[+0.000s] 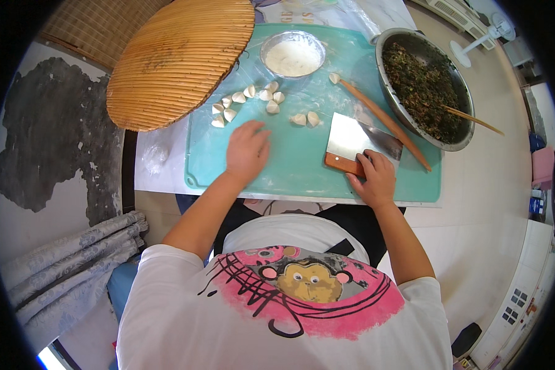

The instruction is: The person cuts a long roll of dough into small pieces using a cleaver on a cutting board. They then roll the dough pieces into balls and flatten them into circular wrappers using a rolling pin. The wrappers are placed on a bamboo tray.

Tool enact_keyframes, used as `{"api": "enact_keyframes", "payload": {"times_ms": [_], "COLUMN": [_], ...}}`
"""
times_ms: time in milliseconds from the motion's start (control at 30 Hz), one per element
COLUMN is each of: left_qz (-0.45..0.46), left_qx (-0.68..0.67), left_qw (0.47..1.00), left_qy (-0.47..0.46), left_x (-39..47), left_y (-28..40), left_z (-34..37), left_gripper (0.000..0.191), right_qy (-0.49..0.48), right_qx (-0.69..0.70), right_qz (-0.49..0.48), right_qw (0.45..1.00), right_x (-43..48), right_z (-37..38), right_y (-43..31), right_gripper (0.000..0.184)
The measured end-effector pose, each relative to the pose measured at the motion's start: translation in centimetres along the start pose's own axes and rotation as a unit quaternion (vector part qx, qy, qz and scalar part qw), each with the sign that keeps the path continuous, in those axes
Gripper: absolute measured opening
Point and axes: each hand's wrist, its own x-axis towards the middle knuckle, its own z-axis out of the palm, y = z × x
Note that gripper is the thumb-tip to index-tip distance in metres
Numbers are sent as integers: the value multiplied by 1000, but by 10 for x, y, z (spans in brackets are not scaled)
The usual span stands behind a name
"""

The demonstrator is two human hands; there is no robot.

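Observation:
My left hand (pixel 248 152), a little blurred, is over the green mat (pixel 286 171), just below several small dough pieces (pixel 238 97), its fingers apart and nothing seen in it. At the right, my right hand (pixel 374 178) lies on the wooden handle (pixel 344 164) of a dough scraper with a metal blade (pixel 351 134); the blade rests flat on the mat. Two dough pieces (pixel 305 119) lie left of the blade. A wooden rolling pin (pixel 384 118) slants beyond the scraper, with one dough piece (pixel 334 77) at its far tip.
A bowl of flour (pixel 293 58) stands at the mat's far side. A large metal bowl (pixel 465 134) of chopped filling (pixel 421 88) with chopsticks (pixel 474 119) stands at the right. A round slatted tray (pixel 180 64) covers the far left corner. Crumpled plastic film (pixel 155 158) lies left of the mat.

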Motion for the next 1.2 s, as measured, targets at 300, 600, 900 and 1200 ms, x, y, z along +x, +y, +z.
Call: {"api": "enact_keyframes", "payload": {"times_ms": [300,600,900,1200], "left_qz": [-207,-295,-23,33], "left_qx": [60,113,114,93], "left_qw": [972,947,993,995], "left_qy": [97,-66,-34,-23], "left_x": [15,64,65,56], "left_y": [-76,-73,-41,-30], "left_z": [-5,0,26,31], "left_gripper": [54,49,43,35], "right_qy": [-1,-20,-11,0], "right_qx": [-17,-12,-1,6], "right_qz": [-5,10,10,2], "right_qw": [1000,1000,1000,1000], "right_x": [-1,1,1,0], "right_z": [2,-4,-4,-2], "right_y": [1,-1,0,2], "right_gripper": [45,44,46,47]}}
